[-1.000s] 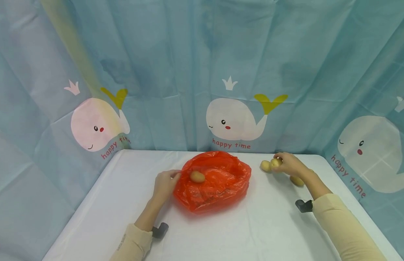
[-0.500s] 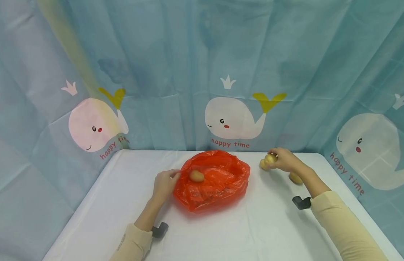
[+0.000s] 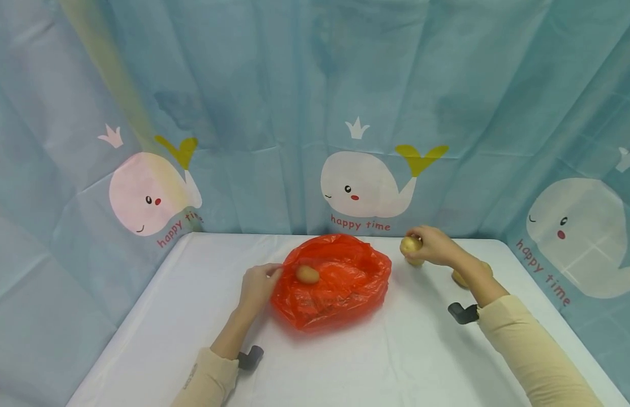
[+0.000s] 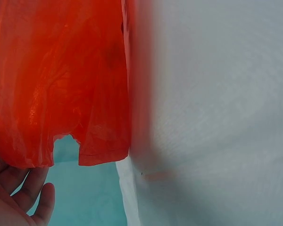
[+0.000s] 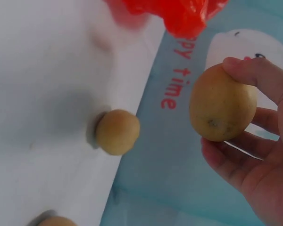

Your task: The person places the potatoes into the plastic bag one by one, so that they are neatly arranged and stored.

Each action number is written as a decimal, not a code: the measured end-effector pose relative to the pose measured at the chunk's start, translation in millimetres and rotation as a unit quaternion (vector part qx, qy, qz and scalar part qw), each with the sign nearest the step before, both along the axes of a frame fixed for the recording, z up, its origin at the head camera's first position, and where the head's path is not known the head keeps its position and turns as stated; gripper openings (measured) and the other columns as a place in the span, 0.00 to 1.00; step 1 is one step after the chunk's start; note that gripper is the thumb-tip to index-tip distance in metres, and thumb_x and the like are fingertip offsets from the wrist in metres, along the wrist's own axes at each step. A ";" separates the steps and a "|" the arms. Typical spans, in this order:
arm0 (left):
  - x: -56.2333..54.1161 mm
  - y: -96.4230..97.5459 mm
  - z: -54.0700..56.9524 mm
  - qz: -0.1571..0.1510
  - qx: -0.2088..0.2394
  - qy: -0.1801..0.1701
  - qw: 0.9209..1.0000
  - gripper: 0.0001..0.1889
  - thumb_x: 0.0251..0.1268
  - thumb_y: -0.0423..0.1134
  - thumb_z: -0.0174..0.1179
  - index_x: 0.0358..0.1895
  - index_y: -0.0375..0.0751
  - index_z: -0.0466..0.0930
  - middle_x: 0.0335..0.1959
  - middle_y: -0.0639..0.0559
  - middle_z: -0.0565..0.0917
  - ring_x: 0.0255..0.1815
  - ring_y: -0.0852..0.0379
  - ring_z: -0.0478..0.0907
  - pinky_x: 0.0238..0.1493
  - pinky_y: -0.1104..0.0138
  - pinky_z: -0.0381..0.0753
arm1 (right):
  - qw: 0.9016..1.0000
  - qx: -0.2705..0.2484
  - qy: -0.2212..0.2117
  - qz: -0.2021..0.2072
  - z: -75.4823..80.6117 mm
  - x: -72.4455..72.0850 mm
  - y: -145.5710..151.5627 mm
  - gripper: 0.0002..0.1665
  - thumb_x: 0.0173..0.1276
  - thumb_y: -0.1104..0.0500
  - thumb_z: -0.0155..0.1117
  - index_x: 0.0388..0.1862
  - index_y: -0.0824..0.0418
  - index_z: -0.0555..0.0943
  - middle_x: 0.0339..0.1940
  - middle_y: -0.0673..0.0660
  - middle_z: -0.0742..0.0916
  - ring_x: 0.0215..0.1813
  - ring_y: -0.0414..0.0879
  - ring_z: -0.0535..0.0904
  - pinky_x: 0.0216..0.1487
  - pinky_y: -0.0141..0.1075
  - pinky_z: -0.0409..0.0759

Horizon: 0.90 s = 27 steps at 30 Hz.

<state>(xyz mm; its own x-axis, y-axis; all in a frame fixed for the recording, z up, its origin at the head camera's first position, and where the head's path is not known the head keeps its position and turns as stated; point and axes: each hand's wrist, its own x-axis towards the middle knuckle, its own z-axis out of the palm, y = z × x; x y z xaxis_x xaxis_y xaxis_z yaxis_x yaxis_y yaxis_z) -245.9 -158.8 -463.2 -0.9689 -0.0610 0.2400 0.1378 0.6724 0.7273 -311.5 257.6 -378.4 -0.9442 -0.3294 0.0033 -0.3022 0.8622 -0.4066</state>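
Note:
A red plastic bag [image 3: 340, 294] lies spread with its mouth up on the white table, and one potato [image 3: 307, 275] shows at its left side. My left hand [image 3: 256, 287] pinches the bag's left rim; in the left wrist view its fingers [image 4: 35, 186] are partly hidden behind the red plastic. To the right of the bag, my right hand [image 3: 433, 246] grips a potato [image 5: 221, 103] between thumb and fingers, raised off the table. Just below it a second potato [image 5: 117, 132] rests on the cloth, mostly covered by the held one in the head view.
More potatoes [image 3: 460, 279] lie by the right forearm, partly hidden by it. A light blue curtain [image 3: 274, 113] printed with whales rises behind the white table [image 3: 345, 367] and along both sides. Each wrist carries a dark camera mount [image 3: 463, 313].
My right hand has lifted a potato and carried it left and slightly up, past the other potato beside it. The left hand and the bag have stayed in place.

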 end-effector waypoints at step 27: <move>-1.0 3.3 4.5 -0.002 -0.005 -0.008 1.000 0.15 0.69 0.42 0.57 0.51 0.39 0.85 0.47 0.43 0.88 0.52 0.44 0.83 0.54 0.52 0.83 | 0.996 -0.060 -0.019 0.069 3.7 -0.8 -69.4 0.28 0.55 0.58 0.73 0.56 0.61 0.79 0.52 0.59 0.82 0.47 0.51 0.77 0.42 0.37 0.83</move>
